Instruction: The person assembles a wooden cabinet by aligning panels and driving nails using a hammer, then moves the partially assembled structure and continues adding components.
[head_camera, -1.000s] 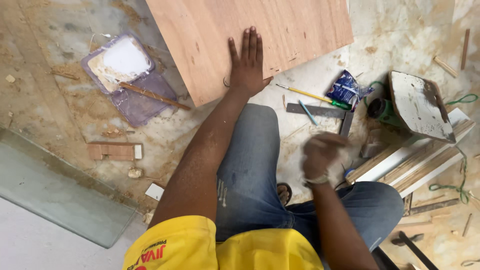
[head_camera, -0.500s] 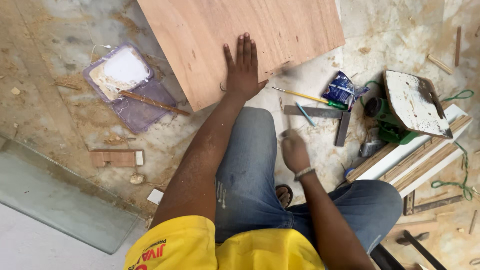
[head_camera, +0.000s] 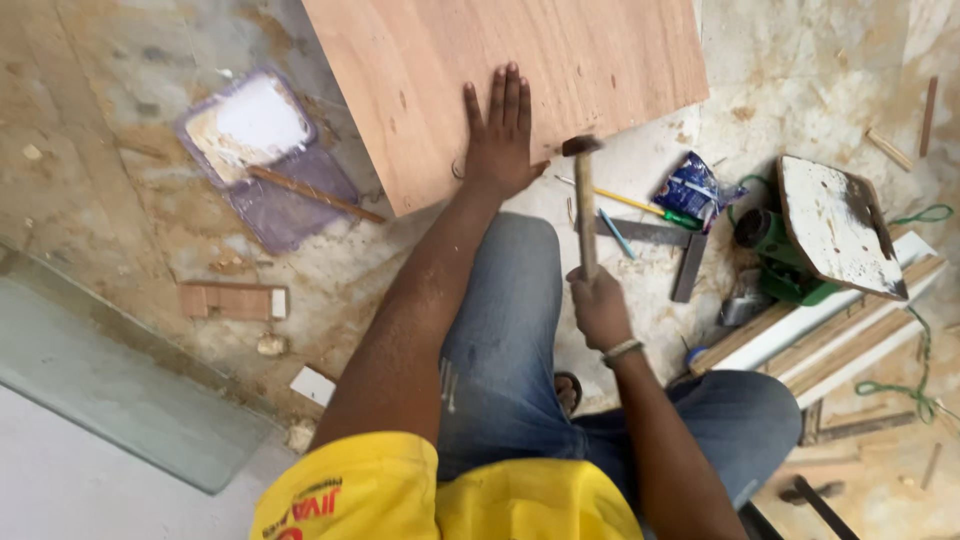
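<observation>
Two hands in play. Your left hand (head_camera: 500, 135) lies flat on the board (head_camera: 510, 80), fingers spread and released, palm right at the board's near edge, thumb poking off toward the right. Your right hand (head_camera: 598, 305) is clenched around the hammer (head_camera: 583, 205) handle; hammer stands nearly upright in view, head at the far end, just right of your left thumb and just off the board's near edge. Can't tell if the head touches the floor or hangs above it.

Board is a plywood sheet lying skewed: near edge runs from a near-left corner up to a far-right corner, rest runs out of frame at the far side. Its near-left corner sits close to the glue tray (head_camera: 265, 160), which has a stick (head_camera: 315, 195) lying across it.

Right of the hammer the room is tight: screwdriver (head_camera: 630, 203), square (head_camera: 660, 245), blue packet (head_camera: 695, 185), all close together on the floor. Farther right, green power tool (head_camera: 785, 255) under a white-smeared plate (head_camera: 835, 225), then wood strips (head_camera: 830, 335) running diagonally, green cord (head_camera: 905, 385) beside them.

Left side is more open: bare stained floor, small wood block (head_camera: 235, 300), a few scraps (head_camera: 312, 385), glass pane (head_camera: 110, 390) at near left. Your knee in jeans (head_camera: 500, 330) sits directly under both arms.
</observation>
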